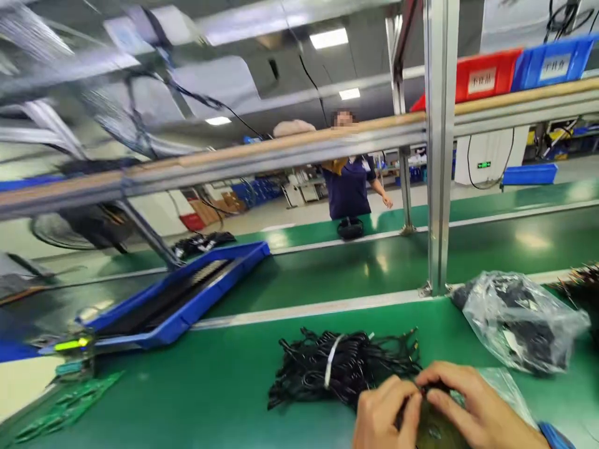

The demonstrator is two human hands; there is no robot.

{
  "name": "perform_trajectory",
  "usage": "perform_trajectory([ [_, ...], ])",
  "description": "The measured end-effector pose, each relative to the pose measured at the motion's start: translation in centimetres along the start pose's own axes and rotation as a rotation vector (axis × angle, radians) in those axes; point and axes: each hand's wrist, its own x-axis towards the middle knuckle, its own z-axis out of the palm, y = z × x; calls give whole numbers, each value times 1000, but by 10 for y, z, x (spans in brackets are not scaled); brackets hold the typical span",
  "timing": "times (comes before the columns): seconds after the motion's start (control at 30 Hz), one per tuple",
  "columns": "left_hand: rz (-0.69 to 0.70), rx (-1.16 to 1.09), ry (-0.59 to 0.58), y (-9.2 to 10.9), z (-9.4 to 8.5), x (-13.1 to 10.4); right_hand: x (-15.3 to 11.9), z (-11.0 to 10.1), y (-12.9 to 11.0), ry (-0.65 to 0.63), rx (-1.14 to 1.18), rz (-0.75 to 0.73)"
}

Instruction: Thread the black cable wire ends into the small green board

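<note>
My left hand (387, 413) and my right hand (475, 402) meet at the bottom right of the head view. Both are closed, thumbs against fingers, around something small and dark that I cannot make out. Below the fingertips shows part of an olive-brown surface (435, 430), its kind unclear. Just beyond my left hand lies a bundle of black cables (311, 368), bound by a white tie (332, 362). A clear plastic bag (508, 390) lies flat behind my right hand.
A clear bag of black parts (528, 324) sits at right, near a metal post (440, 156). A long blue tray (219, 284) stands at left, with green circuit boards (70, 408) nearer me. A person (349, 187) stands beyond the green conveyor belt (337, 268).
</note>
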Motion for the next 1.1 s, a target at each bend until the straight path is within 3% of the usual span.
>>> perform_trajectory([
  [0.2,45,-136,-4,3,-5,8,0,-5,-16,-38,50,32],
  [0.67,63,-128,-11,3,-4,6,-4,0,-4,-28,-64,10],
  [1.1,54,-105,-16,0,-2,6,0,-2,-4,-49,-45,-104],
])
